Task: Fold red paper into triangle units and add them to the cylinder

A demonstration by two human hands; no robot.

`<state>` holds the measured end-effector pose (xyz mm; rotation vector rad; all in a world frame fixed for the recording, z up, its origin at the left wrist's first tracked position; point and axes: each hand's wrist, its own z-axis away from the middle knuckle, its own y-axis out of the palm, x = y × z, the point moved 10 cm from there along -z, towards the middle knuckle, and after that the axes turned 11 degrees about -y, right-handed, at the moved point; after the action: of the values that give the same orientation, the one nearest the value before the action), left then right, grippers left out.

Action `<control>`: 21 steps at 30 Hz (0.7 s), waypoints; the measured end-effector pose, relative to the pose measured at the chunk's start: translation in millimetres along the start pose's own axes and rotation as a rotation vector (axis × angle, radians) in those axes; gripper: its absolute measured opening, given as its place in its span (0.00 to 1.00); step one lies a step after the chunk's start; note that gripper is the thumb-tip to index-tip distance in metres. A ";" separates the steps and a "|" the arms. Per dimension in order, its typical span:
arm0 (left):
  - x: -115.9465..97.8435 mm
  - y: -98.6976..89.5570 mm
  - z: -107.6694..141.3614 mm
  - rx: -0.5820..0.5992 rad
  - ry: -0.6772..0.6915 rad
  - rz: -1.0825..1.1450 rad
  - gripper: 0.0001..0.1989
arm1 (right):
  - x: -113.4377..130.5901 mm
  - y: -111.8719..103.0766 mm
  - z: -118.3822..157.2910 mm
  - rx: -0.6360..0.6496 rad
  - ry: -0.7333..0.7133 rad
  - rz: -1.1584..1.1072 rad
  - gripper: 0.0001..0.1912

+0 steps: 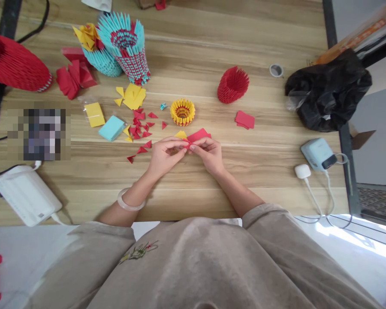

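Between my fingertips is a small piece of red paper (187, 143), partly covered by the fingers. My left hand (167, 155) pinches its left side, and my right hand (209, 153) pinches the right. Just beyond the right hand lies a flat stack of red paper (198, 134), with a bit of yellow paper (180, 134) at its left. A yellow ring of folded paper pieces (182, 112) stands farther back. To the left of my left hand, several folded red triangles (137, 128) are scattered over the wooden table (263, 171).
Tall folded-paper vases (128, 51) stand at the back left, near yellow sheets (134, 96) and a blue paper pack (112, 128). A red paper cup shape (233, 85) and red slips (245, 119) are at right. A black bag (330, 90) and chargers (318, 153) line the right edge.
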<state>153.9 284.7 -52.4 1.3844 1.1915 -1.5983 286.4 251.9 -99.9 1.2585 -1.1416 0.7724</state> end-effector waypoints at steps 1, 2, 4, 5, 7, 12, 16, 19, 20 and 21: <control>0.6 -0.3 -0.1 -0.006 -0.006 -0.004 0.07 | 0.1 0.6 0.2 0.003 0.001 -0.008 0.10; 1.2 -0.6 -0.1 -0.012 -0.010 -0.004 0.07 | 0.3 1.2 0.4 0.005 0.001 -0.019 0.10; 2.3 -0.9 -0.3 -0.021 -0.016 0.007 0.07 | 0.7 1.9 0.8 0.005 0.000 -0.038 0.11; 2.9 -0.8 -0.3 -0.023 -0.019 0.016 0.07 | 0.6 2.1 0.9 0.006 0.002 -0.040 0.11; 4.9 -1.1 -0.4 -0.032 -0.037 0.036 0.06 | 0.1 2.2 0.8 0.004 0.008 -0.033 0.12; 12.8 -1.1 -1.5 -0.044 -0.126 0.108 0.05 | -0.1 -0.8 -0.8 -0.029 -0.004 -0.009 0.17; 15.9 -1.5 -2.2 -0.057 -0.152 0.185 0.14 | 1.0 2.8 -1.1 0.003 -0.023 0.003 0.19; 9.1 -6.7 1.2 -0.106 -0.058 0.137 0.18 | 3.8 8.0 -0.7 0.048 -0.038 -0.028 0.17; 4.6 -10.5 3.7 -0.142 0.000 0.087 0.18 | 4.2 8.4 -0.5 0.047 -0.034 -0.045 0.17; -0.7 -14.6 7.0 -0.184 0.066 0.025 0.18 | 4.0 8.0 -0.1 0.038 -0.025 -0.067 0.18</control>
<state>138.2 282.9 -48.9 1.3368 1.3196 -1.3978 280.2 253.0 -93.6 1.3348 -1.1032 0.7334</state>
